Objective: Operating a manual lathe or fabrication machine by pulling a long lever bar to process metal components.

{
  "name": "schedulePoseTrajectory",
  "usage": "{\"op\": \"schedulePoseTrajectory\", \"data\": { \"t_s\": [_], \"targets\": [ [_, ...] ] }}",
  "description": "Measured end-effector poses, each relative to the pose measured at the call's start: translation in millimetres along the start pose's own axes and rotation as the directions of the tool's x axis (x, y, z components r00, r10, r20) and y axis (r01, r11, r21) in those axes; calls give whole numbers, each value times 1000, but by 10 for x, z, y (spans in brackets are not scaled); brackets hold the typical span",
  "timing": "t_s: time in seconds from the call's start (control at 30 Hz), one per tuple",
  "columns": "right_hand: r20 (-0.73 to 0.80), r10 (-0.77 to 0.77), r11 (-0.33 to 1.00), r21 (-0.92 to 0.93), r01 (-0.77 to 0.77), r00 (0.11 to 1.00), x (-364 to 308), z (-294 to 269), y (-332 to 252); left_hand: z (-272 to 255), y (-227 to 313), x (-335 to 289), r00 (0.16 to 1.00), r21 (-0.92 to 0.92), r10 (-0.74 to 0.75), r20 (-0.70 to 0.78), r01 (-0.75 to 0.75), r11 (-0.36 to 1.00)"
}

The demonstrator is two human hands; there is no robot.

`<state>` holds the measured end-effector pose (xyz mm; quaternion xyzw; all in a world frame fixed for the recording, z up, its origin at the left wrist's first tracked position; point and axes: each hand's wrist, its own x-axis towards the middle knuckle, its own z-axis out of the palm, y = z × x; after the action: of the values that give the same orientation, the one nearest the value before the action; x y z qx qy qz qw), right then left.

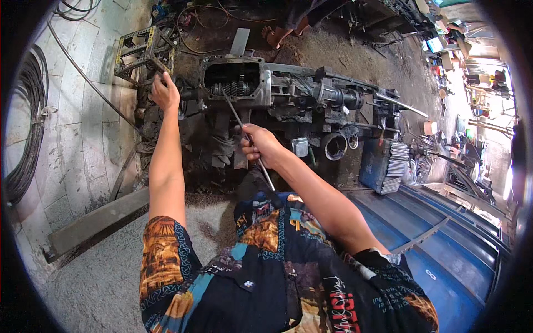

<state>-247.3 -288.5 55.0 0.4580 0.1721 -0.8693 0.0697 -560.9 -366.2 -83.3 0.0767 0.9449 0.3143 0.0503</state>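
Note:
My right hand (260, 145) is wrapped round a long thin metal bar (236, 115). The bar slants up from near my shirt, and its tip reaches the near rim of an opened gearbox housing (267, 89). Inside the opening, toothed gears (239, 89) sit on a shaft. My left hand (165, 93) is off the housing's left end, beside a yellow and black metal frame (135, 55). Its fingers are curled, and whatever they hold is partly hidden behind them. A flat metal plate (240, 41) lies against the housing's far side.
Right of the housing stretches a long greasy assembly (333, 95). A metal ring (335, 146), a blue box-shaped block (377, 166) and a blue panel (438, 238) lie nearer. Another person's bare foot (272, 38) is beyond. Coiled cable (25, 122) hangs at the left wall.

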Motion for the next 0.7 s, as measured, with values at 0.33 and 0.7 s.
{"op": "schedulePoseTrajectory", "data": {
  "t_s": [0.33, 0.7],
  "targets": [
    [-91, -488, 709, -621, 333, 868, -663, -1128, -242, -151, 383, -1056, 822, -233, 484, -300, -555, 799],
    [-299, -556, 568, -818, 92, 775, -1082, -1718, -432, 30, 1061, -1850, 755, -154, 655, -19, -650, 744]
  ]
}}
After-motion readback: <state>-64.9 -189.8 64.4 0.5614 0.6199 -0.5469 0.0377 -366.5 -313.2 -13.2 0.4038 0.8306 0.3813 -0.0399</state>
